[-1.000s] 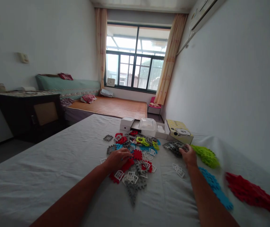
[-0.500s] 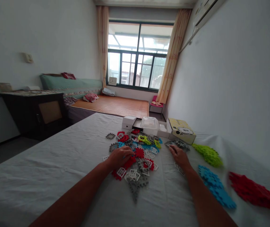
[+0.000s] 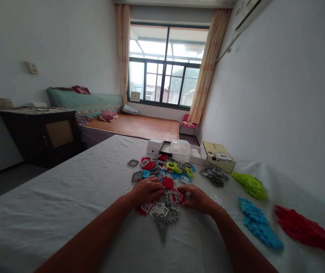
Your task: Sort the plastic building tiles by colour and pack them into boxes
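Worktop [image 3: 65, 197]: covered with wrinkled white cloth; pieces and boxes laid out on it.
Left forearm [image 3: 94, 229]: angled forward and to the right, toward the pile.
Right forearm [image 3: 233, 235]: angled forward and to the left, bent at the wrist toward the same pile.
Mixed pile [image 3: 174, 167]: spread between and beyond the hands; made up of grey, red, blue, lime and white flat pieces, pointed grey ones at the near end.
Red stack [image 3: 307, 231]: fanned out at far right, blurred.
Blue stack [image 3: 260, 223]: placed left of the red, right of the right forearm.
Left hand [image 3: 146, 191]: laid palm-down over the pile's left side, fingers curled; whether a piece is gripped can't be told.
Right hand [image 3: 196, 199]: turned inward at the pile's right edge, thumb and fingers parted around red and white pieces.
Lime stack [image 3: 250, 185]: placed beyond the blue.
Grey stack [image 3: 214, 175]: set just in front of the yellow box [image 3: 217, 156].
White window pieces [image 3: 217, 200]: partly hidden, beside the right wrist.
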Demonstrator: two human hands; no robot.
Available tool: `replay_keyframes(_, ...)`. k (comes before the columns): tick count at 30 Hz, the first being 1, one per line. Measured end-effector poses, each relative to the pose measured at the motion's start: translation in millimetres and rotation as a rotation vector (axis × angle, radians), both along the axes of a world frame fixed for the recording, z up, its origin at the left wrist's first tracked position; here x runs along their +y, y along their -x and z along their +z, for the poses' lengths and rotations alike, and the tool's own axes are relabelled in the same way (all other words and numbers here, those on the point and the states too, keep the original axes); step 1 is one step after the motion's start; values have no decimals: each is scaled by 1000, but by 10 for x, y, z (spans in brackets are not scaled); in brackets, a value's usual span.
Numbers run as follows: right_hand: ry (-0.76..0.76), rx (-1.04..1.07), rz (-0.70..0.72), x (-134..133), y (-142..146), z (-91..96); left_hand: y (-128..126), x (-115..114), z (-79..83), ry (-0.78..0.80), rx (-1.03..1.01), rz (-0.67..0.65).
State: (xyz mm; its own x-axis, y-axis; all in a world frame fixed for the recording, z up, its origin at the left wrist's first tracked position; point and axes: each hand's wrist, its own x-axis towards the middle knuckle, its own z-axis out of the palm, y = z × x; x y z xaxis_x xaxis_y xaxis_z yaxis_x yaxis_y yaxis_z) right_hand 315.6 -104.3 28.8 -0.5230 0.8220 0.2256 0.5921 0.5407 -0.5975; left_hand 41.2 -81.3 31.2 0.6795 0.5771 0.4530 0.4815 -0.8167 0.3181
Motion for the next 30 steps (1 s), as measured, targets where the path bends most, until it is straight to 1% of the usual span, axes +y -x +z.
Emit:
replay_keyframes(2, -2, 22, -10, 3, 24, 2, 12, 10, -3, 1, 1, 4)
replay_keyframes(4, -37, 64, -32, 15, 50, 4, 20, 21, -10, 0, 15, 7)
replay_keyframes(7, -182, 85, -58, 15, 104, 31, 24, 32, -24, -6, 28, 21)
replay_keyframes(10, -331, 26, -40, -11, 156, 89, 30, 35, -26, -12, 8, 32)
replay_keyframes(12, -395, 0, -49, -26, 175, 118, 33, 32, -14, -9, -2, 28)
replay_keyframes(14, -436, -1, -89, -25, 171, 118, 34, 29, -1, -7, 0, 27)
replay_keyframes(16, -441, 21, -145, -1, 140, 81, 33, 29, 4, -12, 6, 31)
replay_keyframes(23, -314, 74, -297, 144, -35, -94, 72, 94, -55, -2, 8, 74)
replay_keyframes(27, -246, 121, -362, 169, -69, -111, 114, 151, -78, 14, -19, 72)
replay_keyframes(30, -277, 78, -380, 143, -165, -56, 135, 184, -86, 20, -31, 76)
